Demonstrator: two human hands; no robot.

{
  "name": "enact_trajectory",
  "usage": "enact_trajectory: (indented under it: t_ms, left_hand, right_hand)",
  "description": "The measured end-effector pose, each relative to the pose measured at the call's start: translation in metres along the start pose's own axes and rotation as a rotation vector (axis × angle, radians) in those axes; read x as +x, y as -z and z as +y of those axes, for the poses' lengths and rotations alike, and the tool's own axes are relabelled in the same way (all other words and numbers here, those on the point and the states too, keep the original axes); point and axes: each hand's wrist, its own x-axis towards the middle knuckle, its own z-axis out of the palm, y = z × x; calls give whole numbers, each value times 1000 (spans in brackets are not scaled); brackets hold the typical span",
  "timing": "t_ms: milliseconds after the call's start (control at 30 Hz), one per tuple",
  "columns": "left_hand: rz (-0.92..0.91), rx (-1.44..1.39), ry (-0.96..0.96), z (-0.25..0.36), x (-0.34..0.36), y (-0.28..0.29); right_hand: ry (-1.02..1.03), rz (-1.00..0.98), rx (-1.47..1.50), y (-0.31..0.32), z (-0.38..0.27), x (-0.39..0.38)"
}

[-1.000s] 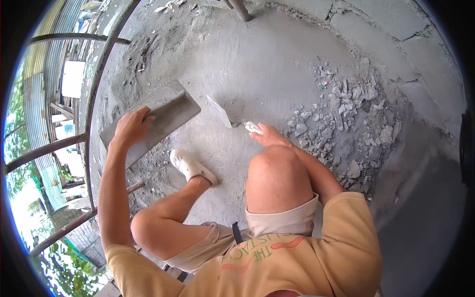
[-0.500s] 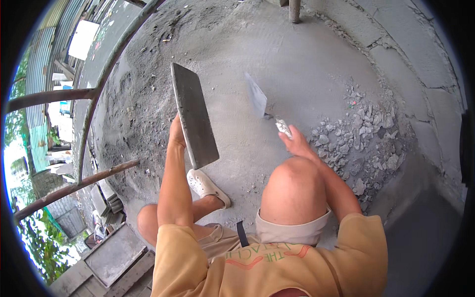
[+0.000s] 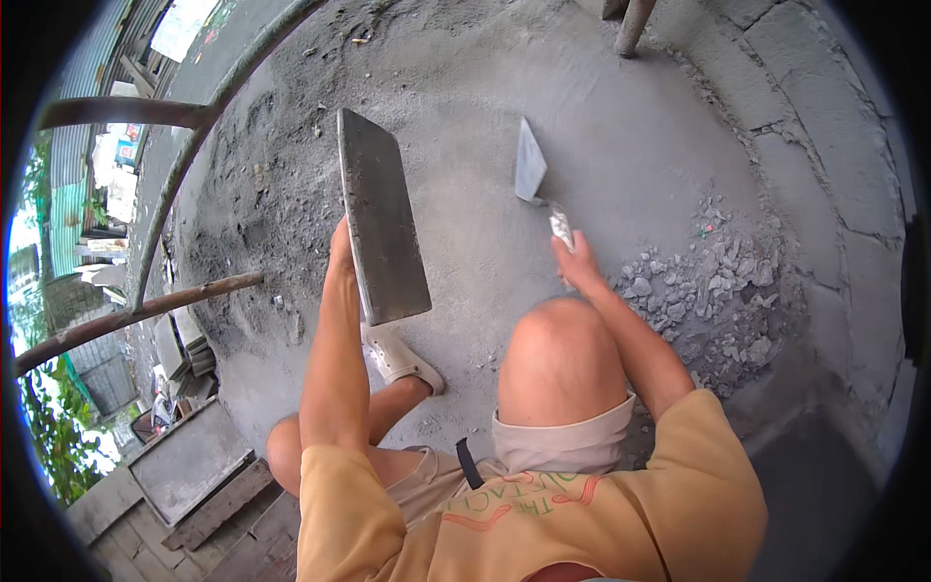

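Note:
My left hand (image 3: 340,250) is closed at the left side of a flat grey rectangular mortar board (image 3: 385,218), which it holds up and tilted. The board hides most of its fingers. In my right hand (image 3: 577,260) is a pointing trowel (image 3: 529,167), gripped by its whitish, mottled handle. Its pale, tapered blade points away from me over the smooth grey cement surface (image 3: 465,126). Whether the blade touches that surface, I cannot tell.
Broken grey rubble (image 3: 722,291) is heaped right of my right forearm. A rusty metal railing (image 3: 179,179) runs along the left, and a post (image 3: 634,27) stands at the far side. A shallow tray (image 3: 189,461) lies lower left. Cracked block wall (image 3: 805,165) curves along the right.
The trowel has moved farther from me and slightly right, with its blade turned more upright in the picture. My left hand still holds the board in nearly the same place. The view has turned slightly.

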Motion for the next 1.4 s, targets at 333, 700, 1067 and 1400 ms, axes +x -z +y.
enact_trajectory:
  t_ms: [333, 700, 1067, 1400]
  left_hand:
    - [-320, 625, 75, 75, 90, -112]
    - [-510, 1210, -786, 21, 109, -184]
    - [-675, 1201, -674, -106, 113, -124]
    - [-807, 1248, -512, -121, 122, -96]
  right_hand:
    - [39, 485, -392, 164, 38, -213]
    - [-61, 352, -1203, 109, -157, -294]
    - [-139, 349, -1355, 44, -168, -277]
    - [-388, 363, -1313, 35, -176, -256]
